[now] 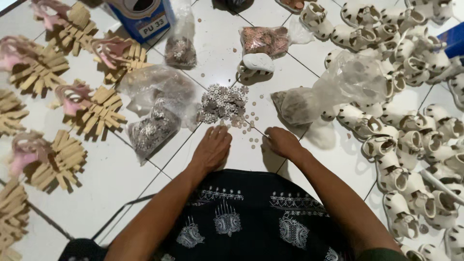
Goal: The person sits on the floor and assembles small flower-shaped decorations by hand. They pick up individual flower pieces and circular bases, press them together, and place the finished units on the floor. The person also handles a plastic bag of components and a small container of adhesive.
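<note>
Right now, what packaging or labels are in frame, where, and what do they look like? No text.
Blue carton: top left of centre, boxy, white rectangular label on its front.
Clear bag: right of the carton, upright, dark trims at the bottom.
Clear bag: top centre, coppery pieces inside.
Clear bag: left of the left hand, grey flower trims.
Big clear bag: above the right hand, crumpled.

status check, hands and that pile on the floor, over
Left hand and right hand flat on white tiled floor, empty. Heap of small silvery flower trims just ahead. Nothing between.
</note>
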Demonstrator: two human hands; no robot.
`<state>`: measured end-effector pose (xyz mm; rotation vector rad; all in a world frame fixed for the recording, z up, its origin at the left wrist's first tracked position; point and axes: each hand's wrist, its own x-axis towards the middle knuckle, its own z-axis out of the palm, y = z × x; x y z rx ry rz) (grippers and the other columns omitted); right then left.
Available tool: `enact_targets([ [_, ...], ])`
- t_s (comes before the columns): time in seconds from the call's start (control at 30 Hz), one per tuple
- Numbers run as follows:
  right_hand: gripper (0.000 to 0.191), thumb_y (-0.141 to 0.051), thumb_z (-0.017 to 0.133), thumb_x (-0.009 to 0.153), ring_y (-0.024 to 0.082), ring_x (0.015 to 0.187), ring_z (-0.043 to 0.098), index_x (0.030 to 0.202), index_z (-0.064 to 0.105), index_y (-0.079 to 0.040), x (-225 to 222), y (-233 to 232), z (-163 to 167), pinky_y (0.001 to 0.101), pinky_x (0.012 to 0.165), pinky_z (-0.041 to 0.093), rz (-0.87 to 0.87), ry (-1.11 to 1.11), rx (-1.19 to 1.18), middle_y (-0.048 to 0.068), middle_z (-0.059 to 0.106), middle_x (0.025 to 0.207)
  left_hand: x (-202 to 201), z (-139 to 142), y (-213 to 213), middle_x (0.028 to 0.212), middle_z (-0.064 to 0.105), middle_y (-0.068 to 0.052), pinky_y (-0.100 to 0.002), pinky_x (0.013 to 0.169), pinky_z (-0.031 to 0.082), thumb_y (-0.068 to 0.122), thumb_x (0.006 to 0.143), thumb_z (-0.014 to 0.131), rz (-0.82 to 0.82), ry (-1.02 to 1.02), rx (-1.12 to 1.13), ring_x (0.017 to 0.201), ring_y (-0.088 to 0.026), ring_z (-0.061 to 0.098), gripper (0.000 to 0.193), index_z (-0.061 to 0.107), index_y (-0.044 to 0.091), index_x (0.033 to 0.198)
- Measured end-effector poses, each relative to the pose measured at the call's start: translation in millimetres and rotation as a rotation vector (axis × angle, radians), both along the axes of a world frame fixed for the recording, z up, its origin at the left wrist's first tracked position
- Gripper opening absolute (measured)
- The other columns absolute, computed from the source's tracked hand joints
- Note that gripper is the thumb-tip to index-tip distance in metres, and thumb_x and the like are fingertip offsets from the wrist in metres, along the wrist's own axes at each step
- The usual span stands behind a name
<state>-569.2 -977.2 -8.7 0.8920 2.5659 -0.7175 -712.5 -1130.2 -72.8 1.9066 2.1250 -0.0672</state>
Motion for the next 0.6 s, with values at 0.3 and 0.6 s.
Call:
enact_targets([
  [0.3, 0.049, -0.047, 0.083, 0.08, 0.033, 0.098, 0.069, 0.107, 0.072, -0.007, 103.8, -107.9, 10.3, 0.0434, 0.084, 0.055, 0.201, -0.127, -0.282, 0.013, 0.074, 0.104, 103.5, 32.3, -74.1, 0.142, 0.059, -0.014, -0.049, 0.107, 0.046, 0.069, 0.098, 0.049, 0.271, -0.333, -0.888, 0.129, -0.033, 0.057, 0.07, 0.064, 0.013, 0.136],
  [0.6, 0.033, -0.032, 0.068, 0.095, 0.031, 0.096, 0.07, 0.108, 0.068, -0.002, 166.2, -183.7, 55.3, 0.0393, 0.085, 0.056, 0.253, 0.248, -0.562, 0.019, 0.075, 0.101, 219.0, 57.7, -125.7, 0.116, 0.074, -0.012, -0.04, 0.089, 0.056, 0.039, 0.085, 0.072, -0.183, -0.307, -0.576, 0.105, -0.03, 0.071, 0.035, 0.077, 0.018, 0.112],
])
